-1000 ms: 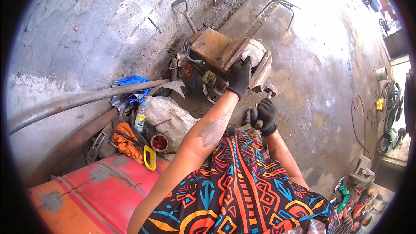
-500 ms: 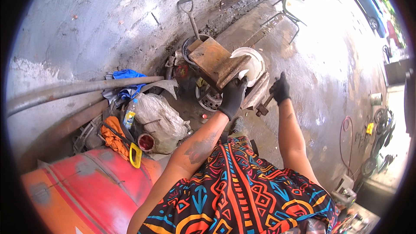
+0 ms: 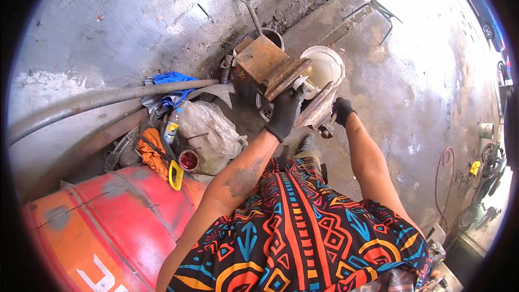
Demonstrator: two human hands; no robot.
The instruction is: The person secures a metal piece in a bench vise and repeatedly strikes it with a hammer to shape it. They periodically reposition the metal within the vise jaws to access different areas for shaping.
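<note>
One gloved right hand (image 3: 341, 111) curls around a hammer (image 3: 325, 131), likely head-heavy, best held far down; left hand (image 3: 286, 111) beside a white curved piece (image 3: 299, 81), finger closure unclear.

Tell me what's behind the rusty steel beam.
Behind the rusty steel beam, a grey D-handled shaft and part of a dark round rim show. The shaft's lower end and the rim's near side are covered.
</note>
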